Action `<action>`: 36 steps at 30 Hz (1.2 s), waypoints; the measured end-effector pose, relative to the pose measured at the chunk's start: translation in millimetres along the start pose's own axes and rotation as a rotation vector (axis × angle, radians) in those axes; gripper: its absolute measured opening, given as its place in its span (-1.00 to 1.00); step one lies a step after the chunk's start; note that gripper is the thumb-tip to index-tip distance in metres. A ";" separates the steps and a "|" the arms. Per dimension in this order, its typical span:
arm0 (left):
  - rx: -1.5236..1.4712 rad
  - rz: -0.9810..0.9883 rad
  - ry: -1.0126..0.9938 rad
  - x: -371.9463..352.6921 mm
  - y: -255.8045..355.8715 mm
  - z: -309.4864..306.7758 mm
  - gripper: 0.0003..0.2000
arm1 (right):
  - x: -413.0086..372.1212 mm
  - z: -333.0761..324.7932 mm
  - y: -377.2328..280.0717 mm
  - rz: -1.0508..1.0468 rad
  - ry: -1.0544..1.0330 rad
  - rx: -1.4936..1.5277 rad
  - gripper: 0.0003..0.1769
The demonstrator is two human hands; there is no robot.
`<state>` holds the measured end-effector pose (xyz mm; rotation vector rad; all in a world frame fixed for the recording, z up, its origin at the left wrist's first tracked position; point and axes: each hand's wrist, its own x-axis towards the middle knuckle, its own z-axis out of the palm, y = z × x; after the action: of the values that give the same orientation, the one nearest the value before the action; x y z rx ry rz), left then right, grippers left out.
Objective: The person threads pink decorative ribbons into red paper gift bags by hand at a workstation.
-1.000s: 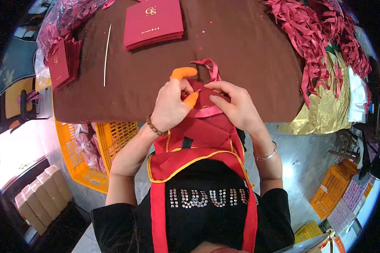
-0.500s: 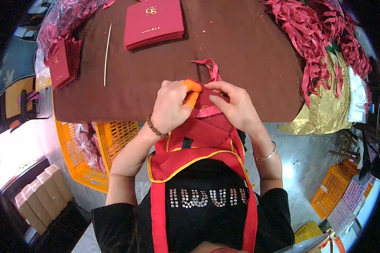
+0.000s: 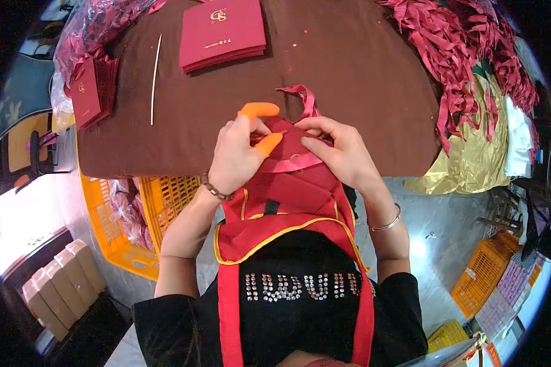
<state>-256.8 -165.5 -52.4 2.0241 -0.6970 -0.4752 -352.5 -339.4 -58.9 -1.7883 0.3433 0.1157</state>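
A dark red paper bag [image 3: 292, 145] lies at the table's near edge, between my hands and against the red apron [image 3: 294, 192]. A pink ribbon [image 3: 291, 164] crosses its near part, and another ribbon loop [image 3: 310, 103] sticks out past its far edge. My right hand [image 3: 341, 148] pinches the bag's far right corner between thumb and fingers. My left hand [image 3: 237, 150], with orange finger cots on thumb and index finger, is beside the bag's left edge. Its thumb and index finger are spread apart, the thumb tip over the bag; the other fingers are curled and partly hidden.
Red bags [image 3: 223, 33] lie stacked at the table's far side. Smaller red bags [image 3: 92, 92] stand left, near a thin white stick [image 3: 156, 79]. Red ribbons [image 3: 438, 55] heap at right above gold foil [image 3: 471, 165]. An orange crate [image 3: 113, 235] sits below left.
My left hand has drawn back to the left, its index finger and thumb parting from the bag's far edge. My right hand keeps its pinch, nearly still.
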 end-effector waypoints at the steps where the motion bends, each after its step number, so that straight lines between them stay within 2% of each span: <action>1: -0.001 0.000 0.000 0.5 -3.9 0.2 -0.70 | 0.2 -0.1 1.2 0.000 0.000 -0.001 -0.72; 3: -0.202 -0.074 0.023 0.4 -13.5 -1.6 -0.68 | 1.7 0.6 4.5 -0.010 0.011 0.069 -0.72; 4: -0.300 -0.127 0.001 -0.6 -13.9 -3.6 -0.75 | 2.0 0.3 3.9 -0.010 0.012 0.070 -0.72; 7: -0.348 -0.178 -0.042 -1.6 -19.2 -9.4 -0.81 | 2.1 -0.8 2.3 -0.007 0.006 0.044 -0.72; 8: -0.356 -0.130 -0.016 -2.7 -20.0 -7.0 -0.85 | 2.6 -0.4 2.5 -0.008 0.004 0.036 -0.72; 12: -0.211 -0.052 -0.022 -6.3 -17.3 -4.5 -0.81 | 2.6 0.4 0.9 0.005 0.001 0.008 -0.72; 14: -0.144 -0.019 0.008 -6.1 -9.9 -2.7 -0.68 | 2.5 1.4 1.0 0.004 0.004 0.017 -0.72; 18: -0.146 -0.076 0.029 -5.3 -8.8 3.8 -0.63 | 3.2 2.5 3.1 -0.018 0.018 -0.002 -0.72; 20: -0.069 0.057 0.016 -5.6 -12.7 6.7 -0.43 | 2.8 2.5 0.8 -0.008 0.013 0.013 -0.72; 21: -0.069 0.057 0.016 -5.4 -13.4 7.7 -0.43 | 2.4 2.5 -0.2 0.003 0.009 0.026 -0.73; 23: -0.038 0.024 0.038 -4.8 -13.7 9.4 -0.68 | 2.2 2.6 -0.5 0.004 0.010 0.015 -0.73; 24: -0.037 0.025 0.037 -4.2 -11.9 8.8 -0.68 | 2.1 2.5 -0.6 0.006 0.012 0.005 -0.73; 26: 0.089 0.051 -0.023 -3.4 -6.9 6.7 -0.39 | 1.6 3.0 2.9 -0.019 0.013 -0.011 -0.73; 27: 0.091 0.051 -0.023 -2.9 -7.9 7.1 -0.39 | 1.5 3.4 4.1 -0.045 0.014 -0.027 -0.73; 29: 0.125 0.036 -0.041 -0.9 -11.4 8.8 -0.51 | -0.1 3.2 2.7 -0.094 0.026 -0.091 -0.74; 30: 0.126 0.035 -0.042 -0.1 -11.8 8.9 -0.51 | -1.1 3.3 2.0 -0.142 0.039 -0.157 -0.75; 32: 0.306 0.170 -0.035 1.3 -12.2 9.3 -0.70 | -2.1 3.7 1.5 -0.213 0.044 -0.190 -0.76; 33: 0.307 0.170 -0.038 1.9 -9.3 9.5 -0.70 | -2.7 4.0 1.6 -0.284 0.049 -0.223 -0.76; 35: 0.390 0.136 -0.069 3.2 -0.6 10.2 -0.82 | -4.1 4.6 1.9 -0.298 0.060 -0.243 -0.77; 36: 0.390 0.138 -0.072 1.9 -2.7 12.3 -0.82 | -4.8 4.1 2.3 -0.313 0.069 -0.264 -0.78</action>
<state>-261.7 -173.5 -61.0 2.3071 -1.0298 -0.3517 -357.4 -335.1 -60.8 -2.0884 0.0961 -0.1281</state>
